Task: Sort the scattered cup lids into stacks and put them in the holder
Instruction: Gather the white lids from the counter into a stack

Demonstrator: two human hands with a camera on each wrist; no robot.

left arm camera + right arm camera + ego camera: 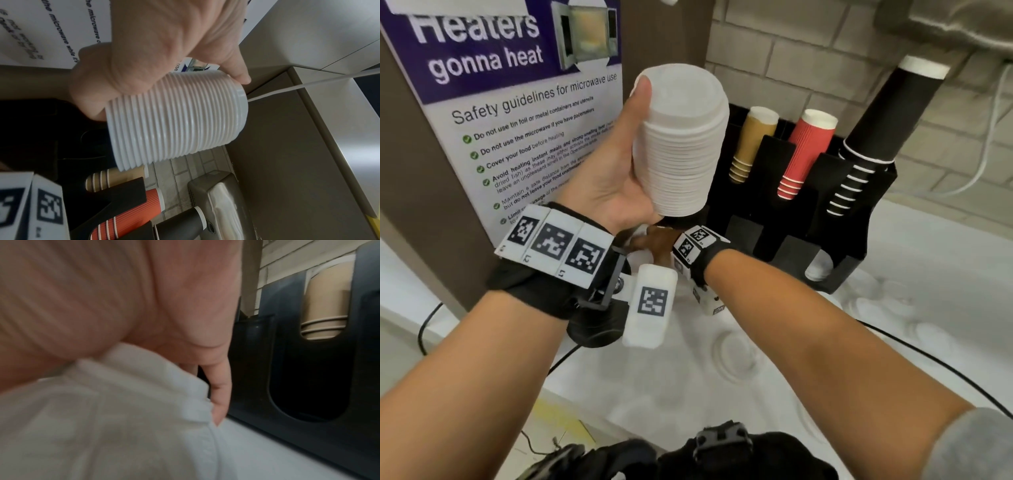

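A tall stack of white cup lids point(678, 147) is held up in the air, tilted, in front of the poster. My left hand point(619, 164) grips it from the left, thumb near the top lid; the left wrist view shows the same hand point(156, 48) wrapped round the ribbed stack point(176, 120). My right hand point(657, 245) is low on the white counter, mostly hidden under the stack. In the blurred right wrist view its fingers point(220, 391) curl over the rim of a white lid point(123, 418), just left of the black holder point(308, 386).
The black holder point(859, 240) stands at the back right with brown cups point(753, 144), red cups point(808, 154) and black cups point(866, 154). A short lid stack point(818, 267) sits in its lower right slot. Loose white lids point(732, 353) lie on the counter. A poster point(517, 102) covers the left wall.
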